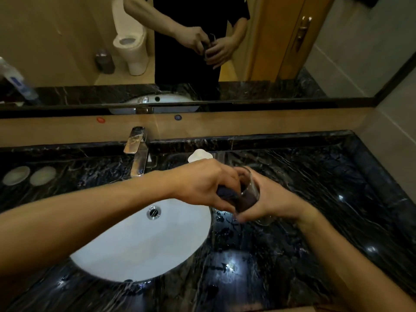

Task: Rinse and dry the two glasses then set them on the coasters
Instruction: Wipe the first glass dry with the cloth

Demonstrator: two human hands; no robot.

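My right hand grips a clear glass, tilted, above the counter just right of the sink. My left hand grips a dark cloth and pushes it into the glass's mouth. Part of a second clear glass shows on the counter below my right hand, mostly hidden. Two pale round coasters lie side by side at the counter's far left.
A white oval sink with a chrome drain sits in the black marble counter. A chrome faucet stands behind it, a small white object beside it. Water drops wet the counter. A mirror runs along the wall.
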